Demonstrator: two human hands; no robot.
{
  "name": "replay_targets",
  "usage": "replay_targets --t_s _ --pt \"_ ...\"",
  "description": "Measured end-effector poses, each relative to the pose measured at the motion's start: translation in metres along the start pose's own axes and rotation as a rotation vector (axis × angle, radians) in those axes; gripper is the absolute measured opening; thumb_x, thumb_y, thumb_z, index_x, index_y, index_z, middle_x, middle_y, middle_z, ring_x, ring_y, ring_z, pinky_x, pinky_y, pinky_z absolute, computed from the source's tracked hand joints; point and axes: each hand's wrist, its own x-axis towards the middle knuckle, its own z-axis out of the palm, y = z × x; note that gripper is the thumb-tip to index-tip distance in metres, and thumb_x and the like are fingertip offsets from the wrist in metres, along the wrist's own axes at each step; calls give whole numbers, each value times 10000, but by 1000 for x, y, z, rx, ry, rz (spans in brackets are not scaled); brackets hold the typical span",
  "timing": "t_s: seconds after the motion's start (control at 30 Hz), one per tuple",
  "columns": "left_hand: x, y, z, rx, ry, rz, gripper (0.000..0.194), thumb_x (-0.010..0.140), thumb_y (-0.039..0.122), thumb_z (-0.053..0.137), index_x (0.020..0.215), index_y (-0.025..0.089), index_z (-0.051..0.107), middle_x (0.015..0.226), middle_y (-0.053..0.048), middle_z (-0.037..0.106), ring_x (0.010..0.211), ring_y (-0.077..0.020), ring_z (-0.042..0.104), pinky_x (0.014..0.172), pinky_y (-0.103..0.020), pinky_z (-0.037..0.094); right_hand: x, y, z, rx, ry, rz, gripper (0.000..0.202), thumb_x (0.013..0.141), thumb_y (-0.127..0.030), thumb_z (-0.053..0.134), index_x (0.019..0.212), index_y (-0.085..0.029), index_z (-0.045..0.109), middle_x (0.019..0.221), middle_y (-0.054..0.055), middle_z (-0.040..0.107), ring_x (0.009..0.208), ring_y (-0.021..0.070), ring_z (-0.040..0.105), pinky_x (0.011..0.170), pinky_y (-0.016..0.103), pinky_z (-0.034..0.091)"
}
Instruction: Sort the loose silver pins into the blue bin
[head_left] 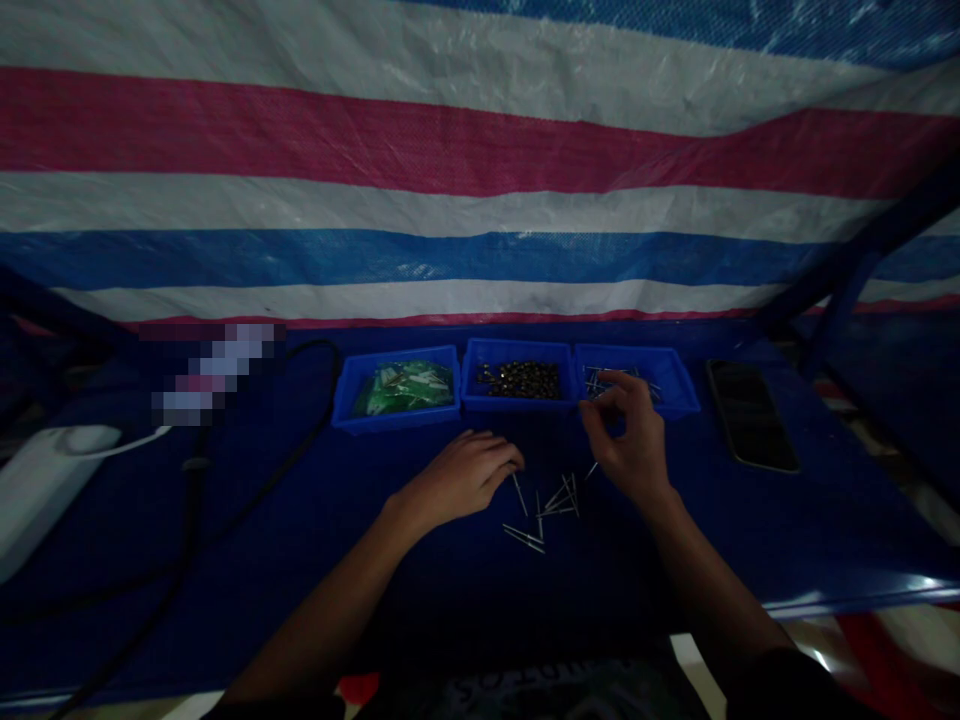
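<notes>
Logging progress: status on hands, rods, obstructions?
Left hand at thin rod, grip unclear. Right hand at right bin, grip unclear. Loose rods between hands. Phone apart, rightward.

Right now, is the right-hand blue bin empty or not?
Not empty: the right-hand blue bin holds thin metal pins. The right hand hides part of the inside, so I cannot tell how full.

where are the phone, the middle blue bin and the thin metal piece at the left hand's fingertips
Phone (752,415): head view, middle of its dark upper face.
Middle blue bin (519,405): head view, on its front wall.
Thin metal piece (520,494): head view, about midway along its length.
</notes>
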Motion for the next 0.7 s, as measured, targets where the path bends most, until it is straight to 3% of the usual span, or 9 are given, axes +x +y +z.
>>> replay_targets --t_s 0.2,0.5,0.7 --pt "-2 -1 -2 -31 -21 9 96 840 218 515 904 228 586 881 -6 584 874 -168 545 838 -341 378 -2 -2 4 4 -213 -59 234 822 -239 491 1052 -197 479 633 -26 505 561 116 491 582 257 432" --pt "2 -4 5 -89 113 -115 105 890 232 436 868 183 526 894 -25 577 869 -156 552 772 -274 419 -7 -9 6 -53 -643 -162 151 807 -243 540 947 -191 563 812 28 597 724 143 550 680 284 443" --pt "4 -4 8 -98 177 -154 184 912 220 363 864 170 534 846 -34 577 806 -153 556 734 -280 427 -8 -14 11 -140 -675 -257 81 794 -221 560 864 -183 577 771 28 592 740 160 523 674 294 418"
